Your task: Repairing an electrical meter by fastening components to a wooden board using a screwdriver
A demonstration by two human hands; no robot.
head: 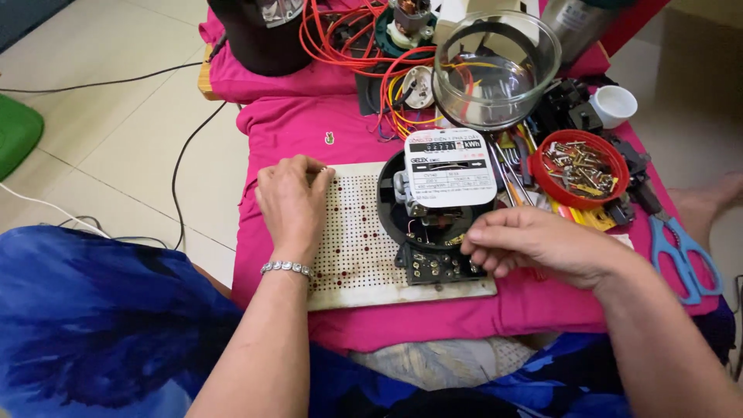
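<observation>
An opened electricity meter [439, 203], with a black round base and a white face plate, lies on a white perforated board [357, 249]. My left hand [294, 203] rests palm down on the board's upper left corner, fingers curled, and wears a beaded bracelet. Fingertips of my right hand [534, 244] are pinched together at the meter's black terminal block [433, 268]; whether they hold a small part is hidden. The board sits on a pink cloth [294, 128].
A clear glass cover [495, 70] stands behind the meter. To the right are a red bowl [580, 166] of metal screws, a white cup [615, 104], blue-handled scissors [681, 251] and black parts. Red and yellow wires [356, 39] tangle at the back.
</observation>
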